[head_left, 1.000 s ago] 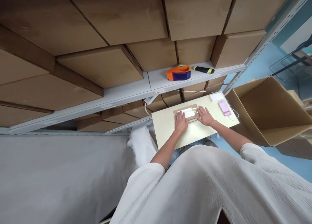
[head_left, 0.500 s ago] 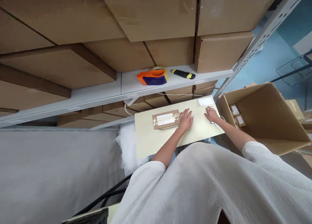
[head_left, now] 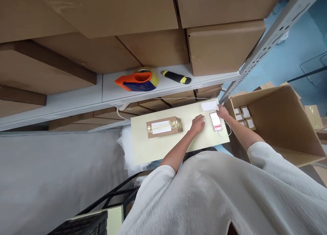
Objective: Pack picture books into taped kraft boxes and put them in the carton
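On the pale yellow tabletop (head_left: 139,149), my left hand (head_left: 198,124) lies with its fingers stretched out, holding nothing. My right hand (head_left: 222,113) has its fingers closed at the right end of a white paper label (head_left: 209,106) near the far edge. Just below that hand is a phone (head_left: 216,121) with a lit screen and a white cable attached. Left of my left hand sits a small cardboard box (head_left: 150,133) with white labels on top and shiny tape across its ends. My left hand is apart from this box.
A shelf (head_left: 102,90) above the table's far side bears large cartons (head_left: 224,50), an orange and blue tape dispenser (head_left: 136,82) and a black and yellow utility knife (head_left: 176,77). At right stands a big open carton (head_left: 283,122) with several small labelled boxes (head_left: 245,112) inside.
My right hand has moved off the phone, up to the label's end. My left hand has come away from the small box, which now lies farther from it. The view has shifted.
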The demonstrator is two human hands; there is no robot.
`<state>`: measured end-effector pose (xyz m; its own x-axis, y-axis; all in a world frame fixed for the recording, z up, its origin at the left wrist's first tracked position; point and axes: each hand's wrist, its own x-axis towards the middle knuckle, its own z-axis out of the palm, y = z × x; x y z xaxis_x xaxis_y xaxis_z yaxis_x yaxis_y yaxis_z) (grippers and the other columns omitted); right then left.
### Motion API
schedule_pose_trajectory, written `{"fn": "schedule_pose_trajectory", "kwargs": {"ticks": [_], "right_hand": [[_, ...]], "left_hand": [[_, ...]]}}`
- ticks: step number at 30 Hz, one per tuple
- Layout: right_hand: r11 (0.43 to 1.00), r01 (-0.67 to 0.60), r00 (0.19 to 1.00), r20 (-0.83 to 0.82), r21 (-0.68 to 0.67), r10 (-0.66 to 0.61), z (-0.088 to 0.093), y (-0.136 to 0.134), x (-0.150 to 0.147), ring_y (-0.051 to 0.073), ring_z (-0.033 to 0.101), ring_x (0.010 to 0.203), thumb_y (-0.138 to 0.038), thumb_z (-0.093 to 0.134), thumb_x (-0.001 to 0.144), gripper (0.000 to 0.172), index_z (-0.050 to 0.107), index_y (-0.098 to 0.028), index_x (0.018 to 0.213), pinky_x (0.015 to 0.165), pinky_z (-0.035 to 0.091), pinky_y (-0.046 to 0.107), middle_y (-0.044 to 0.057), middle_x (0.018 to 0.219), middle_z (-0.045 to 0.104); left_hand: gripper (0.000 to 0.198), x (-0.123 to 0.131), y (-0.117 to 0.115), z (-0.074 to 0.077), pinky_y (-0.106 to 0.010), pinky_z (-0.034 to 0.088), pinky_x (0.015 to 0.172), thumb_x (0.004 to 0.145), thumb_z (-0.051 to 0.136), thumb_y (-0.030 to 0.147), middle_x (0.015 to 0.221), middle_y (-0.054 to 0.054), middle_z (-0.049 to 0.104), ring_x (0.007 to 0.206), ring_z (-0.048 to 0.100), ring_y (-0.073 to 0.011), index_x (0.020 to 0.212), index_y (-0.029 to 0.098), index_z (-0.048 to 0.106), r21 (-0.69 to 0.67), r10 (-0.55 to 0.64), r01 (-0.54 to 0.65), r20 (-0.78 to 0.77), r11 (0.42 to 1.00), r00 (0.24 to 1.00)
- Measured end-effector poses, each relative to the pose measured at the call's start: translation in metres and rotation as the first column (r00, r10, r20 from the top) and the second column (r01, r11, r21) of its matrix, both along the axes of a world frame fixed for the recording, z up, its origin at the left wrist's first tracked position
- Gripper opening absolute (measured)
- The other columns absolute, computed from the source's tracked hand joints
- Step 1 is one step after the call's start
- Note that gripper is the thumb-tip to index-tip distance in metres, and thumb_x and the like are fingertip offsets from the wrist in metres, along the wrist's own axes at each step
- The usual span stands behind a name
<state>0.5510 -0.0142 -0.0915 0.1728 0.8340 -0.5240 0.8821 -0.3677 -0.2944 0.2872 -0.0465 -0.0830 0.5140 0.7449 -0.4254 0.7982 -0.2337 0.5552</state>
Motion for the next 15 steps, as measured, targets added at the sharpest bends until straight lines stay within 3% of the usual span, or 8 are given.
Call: {"fn": "schedule_pose_trajectory", "kwargs": {"ticks": [9,15], "right_hand": [[0.994,0.086,0.996,-0.024,0.066,-0.084,-0.021,0.008,-0.001,0.039,0.069,0.136,-0.033,0.048,0.104,0.064,0.05,-0.01,0.165,0.109,0.059,0.05,0.025,0.151,0.07],[0.986,0.142,0.989,-0.056,0.089,-0.137,-0.025,0.01,0.004,0.036,0.075,0.123,-0.031,0.048,0.105,0.059,0.055,-0.011,0.161,0.105,0.06,0.047,0.021,0.131,0.081]], "left_hand": [[0.059,0.064,0.028,-0.023,-0.053,0.036,0.136,0.108,0.048,0.021,0.183,-0.015,0.036,0.17,0.033,-0.0317,0.166,0.019,0.049,0.031,-0.045,0.044,0.022,0.999,0.999],[0.061,0.073,0.035,-0.03,-0.058,0.033,0.136,0.107,0.045,0.018,0.183,-0.017,0.036,0.171,0.032,-0.0328,0.168,0.018,0.045,-0.047,-0.039,0.038,-0.005,0.998,0.999]]}}
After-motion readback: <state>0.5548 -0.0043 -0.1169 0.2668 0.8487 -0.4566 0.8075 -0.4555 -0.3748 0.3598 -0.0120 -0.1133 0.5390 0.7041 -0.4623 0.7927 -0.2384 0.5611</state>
